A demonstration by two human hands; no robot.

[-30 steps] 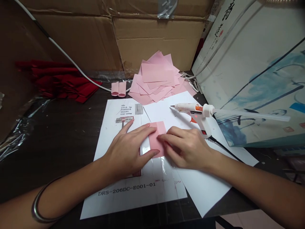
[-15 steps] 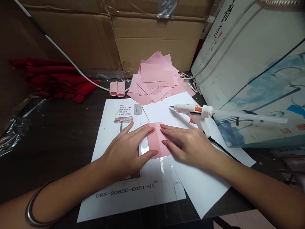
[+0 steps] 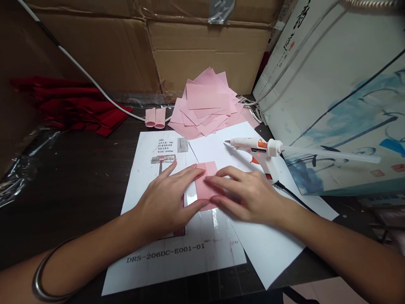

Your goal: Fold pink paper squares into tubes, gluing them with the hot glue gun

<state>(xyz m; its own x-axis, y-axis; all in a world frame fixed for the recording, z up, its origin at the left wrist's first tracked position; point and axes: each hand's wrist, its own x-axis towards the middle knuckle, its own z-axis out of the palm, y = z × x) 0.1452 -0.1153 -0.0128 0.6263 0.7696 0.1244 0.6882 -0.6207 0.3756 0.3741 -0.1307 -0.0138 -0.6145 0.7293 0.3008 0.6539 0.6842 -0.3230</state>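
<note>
Fingertips of the right hand point(image 3: 253, 196) now farther left on the pink sheet point(image 3: 201, 190).

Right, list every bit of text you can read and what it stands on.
"DRS-206DC-E001-01": printed sheet, bottom.
"206DC": same sheet, top.
"70mm": same sheet, just below; other small lines there too blurred.
Too small or blurred: label on the glue gun, characters and seals on the painted panel, sheet's red print.

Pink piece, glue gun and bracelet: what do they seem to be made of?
The pink piece looks like matte paper or thin stiff fabric: flat, no shine; I cannot tell which. The glue gun seems smooth plastic: white, rigid moulded body. The bracelet is likely polished metal: silvery, with bright reflections.
</note>
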